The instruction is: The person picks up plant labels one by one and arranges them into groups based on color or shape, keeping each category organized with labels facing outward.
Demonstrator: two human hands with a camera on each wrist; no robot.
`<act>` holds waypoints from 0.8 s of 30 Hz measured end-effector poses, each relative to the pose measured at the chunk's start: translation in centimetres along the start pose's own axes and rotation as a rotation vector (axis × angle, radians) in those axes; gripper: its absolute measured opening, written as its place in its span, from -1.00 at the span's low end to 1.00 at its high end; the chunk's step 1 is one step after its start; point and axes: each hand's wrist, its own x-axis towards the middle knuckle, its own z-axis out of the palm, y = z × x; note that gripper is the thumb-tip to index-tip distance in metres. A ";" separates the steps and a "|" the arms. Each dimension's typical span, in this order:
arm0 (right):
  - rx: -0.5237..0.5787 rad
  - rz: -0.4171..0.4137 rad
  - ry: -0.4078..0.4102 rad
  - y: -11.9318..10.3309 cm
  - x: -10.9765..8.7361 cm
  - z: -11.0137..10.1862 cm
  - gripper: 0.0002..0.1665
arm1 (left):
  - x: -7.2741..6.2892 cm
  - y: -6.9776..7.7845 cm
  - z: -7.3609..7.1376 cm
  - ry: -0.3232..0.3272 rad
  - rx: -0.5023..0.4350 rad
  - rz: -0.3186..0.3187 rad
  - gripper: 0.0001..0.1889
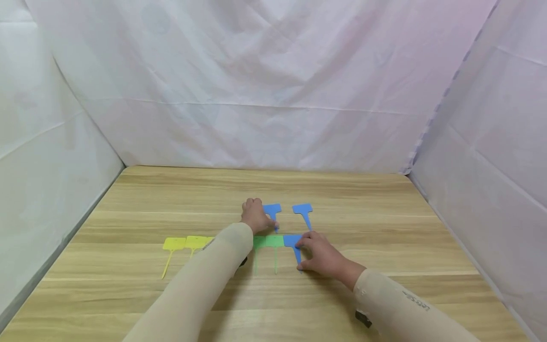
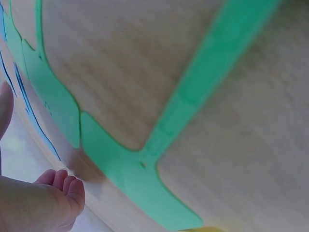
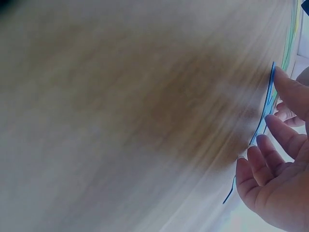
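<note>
Blue, green and yellow T-shaped plant labels lie flat on the table. My right hand [image 1: 322, 256] is at the blue label [image 1: 292, 241] ending the row. Its thumb is by the stem's tip and the fingers by the head; in the right wrist view the fingers [image 3: 285, 133] are spread and gently bent. Farther back, my left hand [image 1: 257, 216] is beside another blue label [image 1: 272, 209], its thumb near the stem, and its fingers look loosely bent in the left wrist view. A third blue label [image 1: 303, 209] lies to the right.
Green labels [image 1: 274, 241] adjoin the blue one, heads edge to edge. Yellow labels [image 1: 174, 243] continue the row leftward, partly hidden by my left sleeve [image 1: 213, 266]. White cloth [image 1: 265, 85] stands behind and on both sides of the wooden table [image 1: 363, 199].
</note>
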 end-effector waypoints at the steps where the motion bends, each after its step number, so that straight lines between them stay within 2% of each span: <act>1: -0.005 -0.002 -0.001 0.0 0.0 0.0 -0.50 | 0.0 0.0 0.0 0.002 0.004 -0.002 -0.23; 15: -0.035 -0.031 0.002 -0.3 -0.2 0.0 -0.49 | 0.2 0.3 0.4 0.005 0.070 -0.033 -0.26; 24: -0.054 -0.039 0.018 -0.3 -0.3 0.2 -0.47 | 0.5 0.1 0.5 0.011 0.140 -0.025 -0.25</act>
